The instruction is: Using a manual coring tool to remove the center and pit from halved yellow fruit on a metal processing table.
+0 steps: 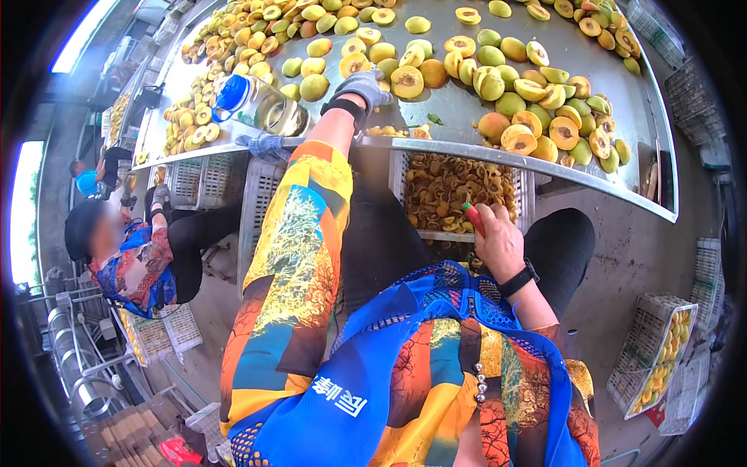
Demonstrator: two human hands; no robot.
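Note:
My left hand [364,87], in a grey knit glove, reaches over the near part of the metal table [436,117]. Its fingers stretch toward a halved peach [355,65] with a brown centre; no fruit shows in its grasp. More yellow-green peaches and halves lie around it, among them a cut half [407,82] just right of the fingers. Above my lap, my bare right hand [500,243] is closed round a red handle [473,219] with a green end. Whatever is attached to that handle is hidden by the hand.
A clear bottle with a blue cap [232,93] lies on the table's left part. Below the table edge stands a white crate of peach scraps [459,187]. A co-worker [128,249] sits at my left. Crates of fruit [654,354] stand at the right.

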